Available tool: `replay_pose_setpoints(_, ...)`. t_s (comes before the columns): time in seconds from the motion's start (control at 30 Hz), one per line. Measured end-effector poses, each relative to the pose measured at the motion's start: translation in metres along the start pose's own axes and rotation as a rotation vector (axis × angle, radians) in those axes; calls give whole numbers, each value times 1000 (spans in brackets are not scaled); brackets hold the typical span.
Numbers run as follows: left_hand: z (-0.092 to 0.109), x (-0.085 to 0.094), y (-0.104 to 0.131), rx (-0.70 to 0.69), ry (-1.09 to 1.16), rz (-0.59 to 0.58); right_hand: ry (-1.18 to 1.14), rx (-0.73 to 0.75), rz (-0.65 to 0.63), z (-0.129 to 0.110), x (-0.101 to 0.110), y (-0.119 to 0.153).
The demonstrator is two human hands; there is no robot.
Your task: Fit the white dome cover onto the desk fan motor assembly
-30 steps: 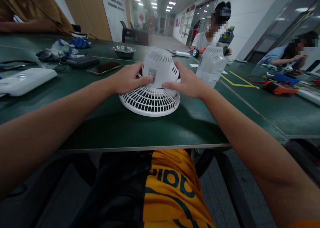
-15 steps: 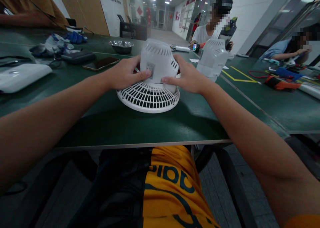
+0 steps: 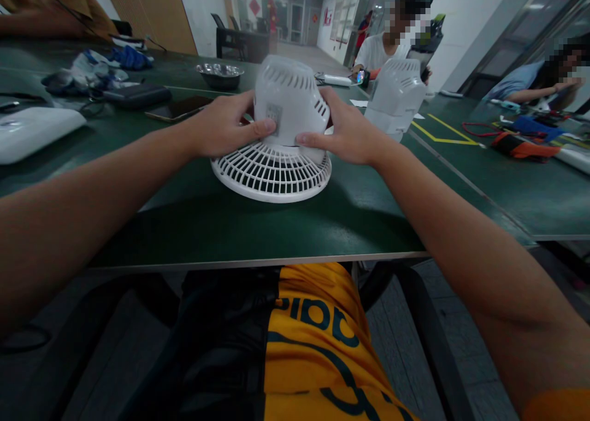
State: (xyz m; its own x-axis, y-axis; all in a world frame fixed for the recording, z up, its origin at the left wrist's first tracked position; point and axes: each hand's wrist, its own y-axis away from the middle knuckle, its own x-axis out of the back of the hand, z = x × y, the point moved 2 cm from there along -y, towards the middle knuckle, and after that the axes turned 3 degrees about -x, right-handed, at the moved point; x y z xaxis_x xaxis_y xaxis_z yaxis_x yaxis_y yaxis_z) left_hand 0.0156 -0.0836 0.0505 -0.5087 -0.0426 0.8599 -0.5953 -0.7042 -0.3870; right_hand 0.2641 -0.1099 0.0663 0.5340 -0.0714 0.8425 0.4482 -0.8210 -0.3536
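In the head view, the left hand (image 3: pixel 225 126) and the right hand (image 3: pixel 348 128) grasp a white slotted housing (image 3: pixel 289 95) from its two sides. The left thumb presses on the front beside a small printed label (image 3: pixel 273 120); the right thumb lies across the lower front. The other fingers go around the sides and are mostly hidden. The housing sits above a round white grille (image 3: pixel 276 178), which lies flat on the green worktop (image 3: pixel 276 233), near its front edge.

Behind the right hand stands a second white housing (image 3: pixel 396 98), well apart from the grille. A metal bowl (image 3: pixel 220 77) is beyond the left hand, and a phone (image 3: pixel 177 109) lies just beside the left wrist. Farther left are a dark flat case (image 3: pixel 137 96), crumpled cloths (image 3: pixel 87 74) and a white device (image 3: pixel 39 132), partly cut off. Yellow lines (image 3: pixel 452 141) and an orange-and-black object (image 3: pixel 523 145) are on the right. A person in a white shirt (image 3: pixel 374 53) is across the worktop.
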Motion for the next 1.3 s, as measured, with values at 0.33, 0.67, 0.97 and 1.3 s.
replay_pose_setpoints(0.33,6,6,1,-12,-33,-48,8,14,3,-1,1,1)
replay_pose_setpoints(0.67,-4,0,-2,-21,-10,3,-18,19,3,2,0,0)
replay_pose_setpoints(0.97,-8,-3,-4,-14,100,47,-70,27,-3,7,-3,-1)
replay_pose_setpoints(1.3,4,0,-2,34,101,11,-147,64,72,13,-12,-1)
